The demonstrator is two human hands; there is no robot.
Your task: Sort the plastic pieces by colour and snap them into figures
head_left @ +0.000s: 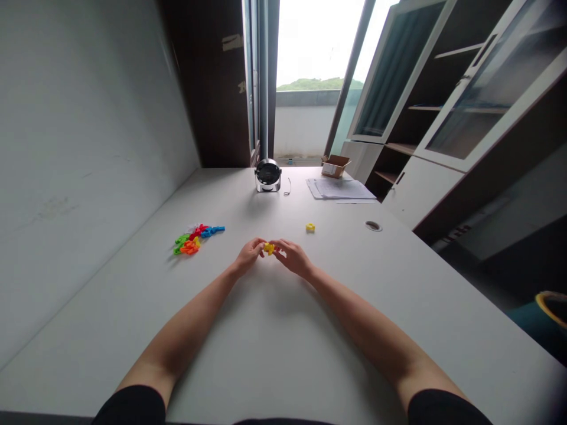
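Observation:
Between my fingertips, near the middle of the white table, is a small yellow plastic toy piece. My left hand pinches it from the left. From the right, the fingers of my right hand close on the same piece. Its exact shape is partly covered by the fingers. A second yellow piece lies on the table beyond my right hand. Left of my hands is a loose pile of coloured plastic pieces: green, orange, red and blue, with some white and yellow among them.
A round black device on a metal stand is at the table's far side. A small cable, sheets of paper and an open cardboard box are to its right. A round cable hole pierces the tabletop. A wall borders the left side.

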